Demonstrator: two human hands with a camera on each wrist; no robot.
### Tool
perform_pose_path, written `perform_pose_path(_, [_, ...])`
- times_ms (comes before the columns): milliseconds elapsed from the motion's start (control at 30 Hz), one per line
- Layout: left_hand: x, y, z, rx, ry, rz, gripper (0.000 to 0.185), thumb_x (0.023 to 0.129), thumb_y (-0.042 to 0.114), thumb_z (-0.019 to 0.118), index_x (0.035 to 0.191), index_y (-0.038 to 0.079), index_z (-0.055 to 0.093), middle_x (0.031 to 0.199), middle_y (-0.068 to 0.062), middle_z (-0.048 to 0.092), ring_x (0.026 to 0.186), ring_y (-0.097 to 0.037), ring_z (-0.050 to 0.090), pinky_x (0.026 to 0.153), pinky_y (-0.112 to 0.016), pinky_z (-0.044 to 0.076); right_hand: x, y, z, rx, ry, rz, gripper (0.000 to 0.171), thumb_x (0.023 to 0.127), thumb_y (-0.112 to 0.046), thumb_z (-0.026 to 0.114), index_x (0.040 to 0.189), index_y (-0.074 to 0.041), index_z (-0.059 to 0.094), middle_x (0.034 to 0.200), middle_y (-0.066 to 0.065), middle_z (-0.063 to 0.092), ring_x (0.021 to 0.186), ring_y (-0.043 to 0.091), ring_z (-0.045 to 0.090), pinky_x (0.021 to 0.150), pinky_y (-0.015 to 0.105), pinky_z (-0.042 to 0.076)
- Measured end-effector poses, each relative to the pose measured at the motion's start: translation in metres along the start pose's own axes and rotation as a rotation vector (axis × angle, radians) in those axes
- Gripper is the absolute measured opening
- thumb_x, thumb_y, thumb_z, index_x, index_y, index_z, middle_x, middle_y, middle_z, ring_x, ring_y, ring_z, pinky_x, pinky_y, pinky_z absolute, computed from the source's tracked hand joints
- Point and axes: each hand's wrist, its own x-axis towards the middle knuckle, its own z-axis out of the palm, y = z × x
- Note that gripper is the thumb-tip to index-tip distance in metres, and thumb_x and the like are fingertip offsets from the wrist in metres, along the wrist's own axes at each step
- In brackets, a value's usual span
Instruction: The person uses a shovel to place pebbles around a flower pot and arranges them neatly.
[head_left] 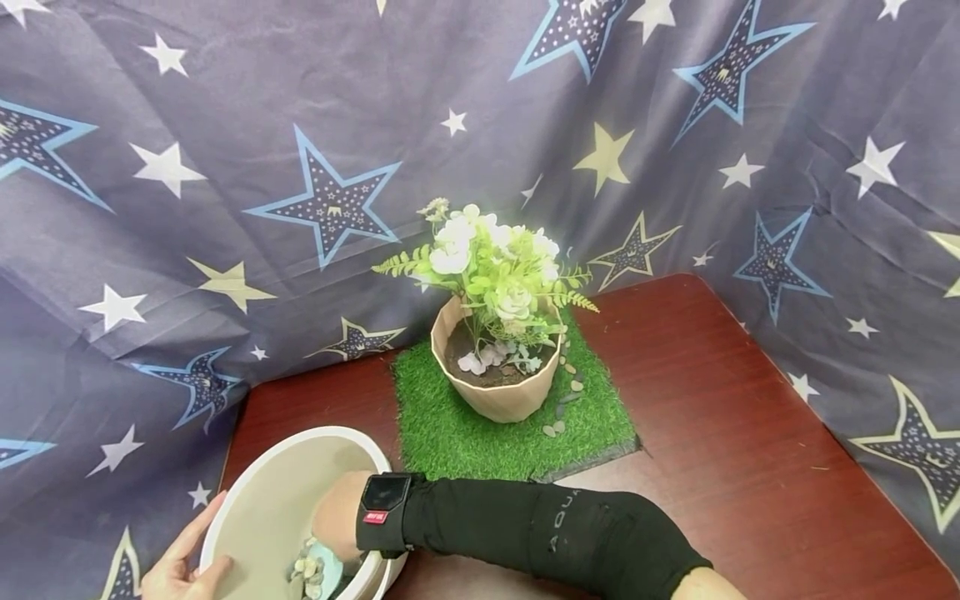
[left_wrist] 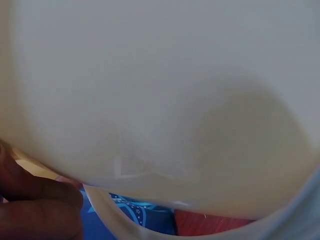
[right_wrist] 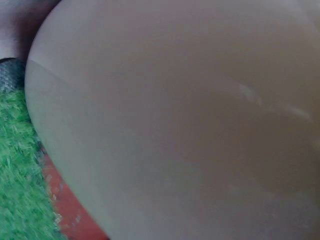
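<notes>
Head view: a white bowl sits at about 7 o'clock on the dark red tabletop, with a small heap of pebbles at its bottom. The right hand, wearing a black sleeve and a wrist-mounted device, reaches over the rim into the bowl down to the pebbles; its fingers are hidden below the rim, so whether the grip holds pebbles cannot be told. The left hand rests against the bowl's outer rim at 8 o'clock, fingers straight and relaxed, steadying rather than clasping. At 12 o'clock from the bowl, a beige pot of white flowers stands on a square of artificial grass, with a few pebbles already lying on the grass just beside the pot at 4 o'clock. Both wrist views are filled by the bowl's pale wall and show no fingertips. Judged from this arrangement, gathering pebbles goes best with the bowl kept braced by the left hand, and with a small, secure pinch so none spill onto the tabletop.
</notes>
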Motion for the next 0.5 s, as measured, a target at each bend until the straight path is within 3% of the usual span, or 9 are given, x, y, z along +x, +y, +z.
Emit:
perform_pose_path(133, [0.001, -0.005, -0.001, -0.058, -0.043, 0.087, 0.089, 0.073, -0.033, 0.050, 0.151, 0.010, 0.054, 0.118, 0.034, 0.067, 0.076, 0.010, 0.069, 0.054, -0.014, 0.055, 0.002, 0.003, -0.004, 0.044, 0.016, -0.008, 0.019, 0.090, -0.045, 0.068, 0.072, -0.039, 0.069, 0.085, -0.023, 0.071, 0.068, -0.001, 0.054, 0.069, 0.024, 0.052])
perform_pose_path(267, [0.002, -0.006, -0.002, -0.047, -0.062, 0.144, 0.090, 0.072, -0.035, 0.049, 0.151, 0.009, 0.054, 0.121, 0.033, 0.066, 0.078, 0.012, 0.068, 0.055, -0.012, 0.055, -0.004, 0.008, -0.017, 0.081, 0.003, 0.010, 0.015, 0.093, -0.045, 0.066, 0.081, -0.037, 0.071, 0.091, -0.021, 0.072, 0.072, 0.001, 0.055, 0.071, 0.025, 0.052])
perform_pose_path(400, [0.003, -0.006, -0.003, -0.046, -0.080, 0.152, 0.089, 0.073, -0.035, 0.048, 0.152, 0.006, 0.052, 0.123, 0.031, 0.066, 0.083, 0.013, 0.067, 0.059, -0.010, 0.055, -0.014, 0.014, -0.030, 0.131, -0.016, 0.041, 0.024, 0.095, -0.046, 0.063, 0.075, -0.034, 0.063, 0.088, -0.020, 0.067, 0.074, 0.001, 0.054, 0.068, 0.025, 0.049])
perform_pose_path(500, [0.003, -0.008, -0.005, -0.059, -0.113, 0.131, 0.089, 0.075, -0.034, 0.047, 0.154, 0.009, 0.050, 0.124, 0.032, 0.065, 0.087, 0.013, 0.067, 0.062, -0.010, 0.055, -0.021, 0.016, -0.033, 0.154, 0.023, 0.060, 0.031, 0.097, -0.049, 0.062, 0.070, -0.033, 0.057, 0.083, -0.020, 0.064, 0.072, 0.001, 0.053, 0.065, 0.025, 0.048])
